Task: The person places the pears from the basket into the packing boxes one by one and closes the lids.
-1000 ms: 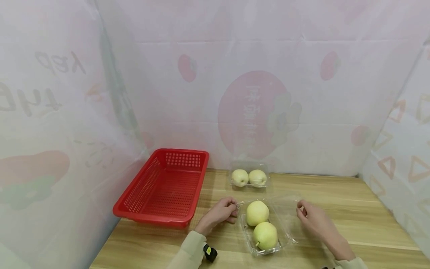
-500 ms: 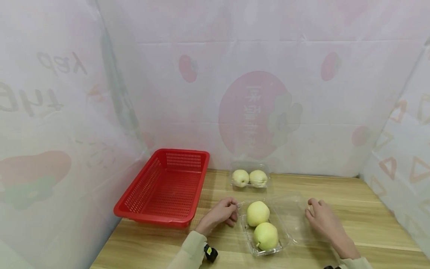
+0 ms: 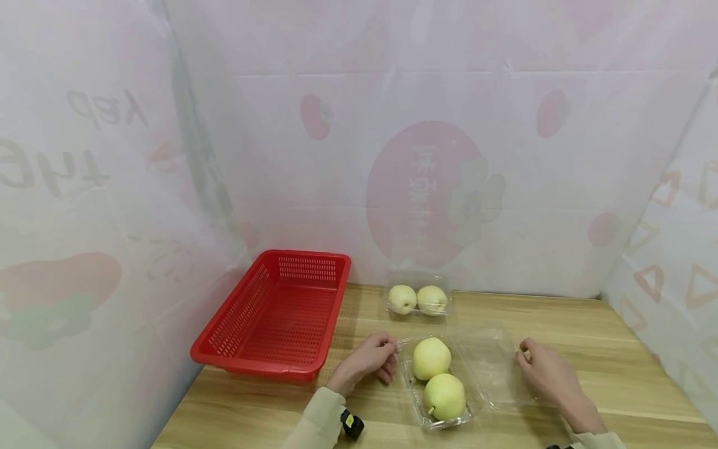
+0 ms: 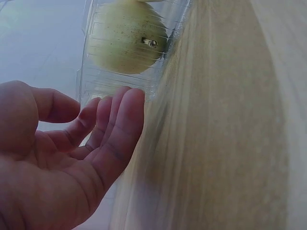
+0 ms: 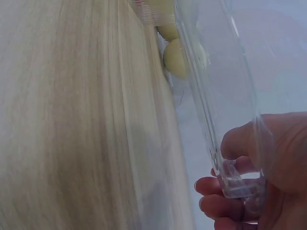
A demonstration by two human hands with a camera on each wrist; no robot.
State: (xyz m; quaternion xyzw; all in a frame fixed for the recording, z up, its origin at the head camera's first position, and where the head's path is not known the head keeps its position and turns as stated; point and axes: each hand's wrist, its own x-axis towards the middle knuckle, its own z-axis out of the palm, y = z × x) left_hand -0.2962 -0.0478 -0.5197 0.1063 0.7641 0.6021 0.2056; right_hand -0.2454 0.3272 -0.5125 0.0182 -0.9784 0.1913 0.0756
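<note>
A clear plastic clamshell box lies open on the wooden table, with two pale green pears in its tray. My left hand is at the tray's left far corner, its fingertips touching the box rim below a pear; nothing sits between thumb and fingers. The lid is folded out to the right. My right hand pinches the lid's outer edge between thumb and fingers and holds it low over the table.
A second clear box, closed, with two pears stands by the back wall. A red perforated basket with nothing in it sits at the left. Printed sheeting walls in the table on three sides.
My right hand has moved right and down with the lid, folding it further open and flatter. The left hand stays at the tray's corner.
</note>
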